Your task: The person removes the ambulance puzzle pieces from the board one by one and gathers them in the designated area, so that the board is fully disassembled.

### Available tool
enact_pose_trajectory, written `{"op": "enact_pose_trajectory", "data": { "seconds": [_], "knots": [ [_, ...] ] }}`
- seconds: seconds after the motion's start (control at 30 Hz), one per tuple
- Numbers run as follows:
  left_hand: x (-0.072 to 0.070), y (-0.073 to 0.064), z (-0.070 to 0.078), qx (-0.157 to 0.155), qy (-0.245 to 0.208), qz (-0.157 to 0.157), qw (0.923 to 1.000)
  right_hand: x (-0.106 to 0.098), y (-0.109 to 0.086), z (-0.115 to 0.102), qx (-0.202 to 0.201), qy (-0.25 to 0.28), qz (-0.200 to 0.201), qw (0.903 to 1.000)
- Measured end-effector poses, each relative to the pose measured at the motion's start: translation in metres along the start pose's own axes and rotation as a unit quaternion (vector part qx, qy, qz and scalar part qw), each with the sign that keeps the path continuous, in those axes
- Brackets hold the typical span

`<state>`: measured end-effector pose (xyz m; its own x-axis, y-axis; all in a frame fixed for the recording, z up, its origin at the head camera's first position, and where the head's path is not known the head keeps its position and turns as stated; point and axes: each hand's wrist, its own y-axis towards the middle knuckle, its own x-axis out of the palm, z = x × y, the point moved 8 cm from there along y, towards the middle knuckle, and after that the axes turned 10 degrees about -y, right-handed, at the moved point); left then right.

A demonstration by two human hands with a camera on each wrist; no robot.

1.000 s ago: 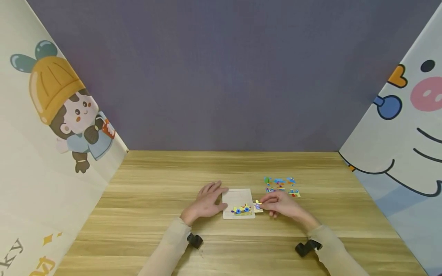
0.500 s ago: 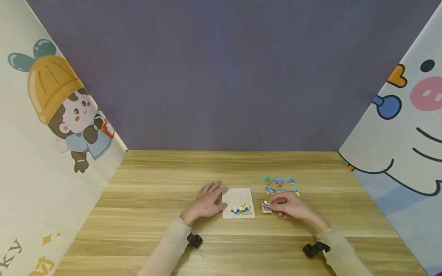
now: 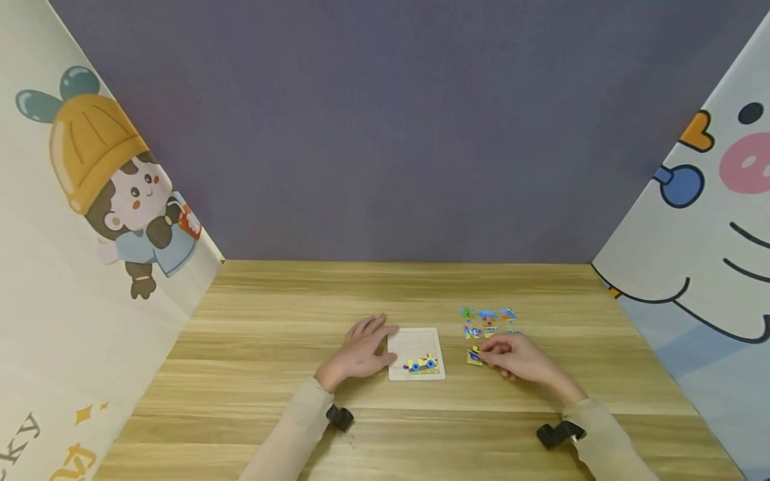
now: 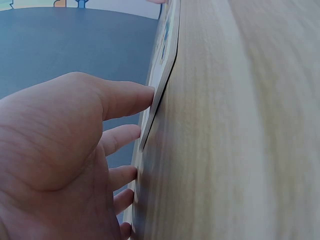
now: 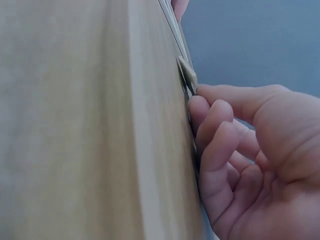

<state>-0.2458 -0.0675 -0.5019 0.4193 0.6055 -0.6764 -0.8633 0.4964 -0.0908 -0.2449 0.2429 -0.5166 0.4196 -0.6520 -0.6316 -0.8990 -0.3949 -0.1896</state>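
Note:
My left hand (image 3: pixel 361 351) lies at the left side of a square, pale wooden puzzle tray (image 3: pixel 412 341), fingers spread. In the left wrist view the thumb (image 4: pixel 131 97) touches the edge of the tray. Joined puzzle pieces (image 3: pixel 421 365) with a yellow vehicle on blue wheels fill the tray's lower right part. To the right of the tray, my right hand (image 3: pixel 520 361) pinches a yellow and purple puzzle piece (image 3: pixel 473 358) between thumb and fingertips. From the right wrist, that thin piece shows tilted, close over the table, and the other fingers are curled in.
Beyond the right hand, several colourful loose puzzle pieces (image 3: pixel 508 314) lie in two rows on the wooden table (image 3: pixel 289 294); the hand partly covers the nearer row. A dark panel (image 3: pixel 385 133) stands behind the table, with cartoon-printed walls on both sides.
My right hand has moved right with the puzzle piece, from the tray's right edge to a spot below the loose pieces. The piece has turned somewhat. My left hand stays put.

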Motion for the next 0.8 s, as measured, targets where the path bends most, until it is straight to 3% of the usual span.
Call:
{"op": "enact_pose_trajectory", "data": {
  "seconds": [0.17,0.8],
  "knots": [
    [-0.0006,0.0000,-0.0012,0.001,0.001,-0.001,1.0000,0.0011,0.0052,-0.0013,-0.002,-0.018,0.000,0.9998],
    [-0.0002,0.0003,-0.0001,0.001,0.008,-0.001,1.0000,0.0003,0.0064,-0.0004,-0.004,0.000,0.005,1.0000]
  ]
}}
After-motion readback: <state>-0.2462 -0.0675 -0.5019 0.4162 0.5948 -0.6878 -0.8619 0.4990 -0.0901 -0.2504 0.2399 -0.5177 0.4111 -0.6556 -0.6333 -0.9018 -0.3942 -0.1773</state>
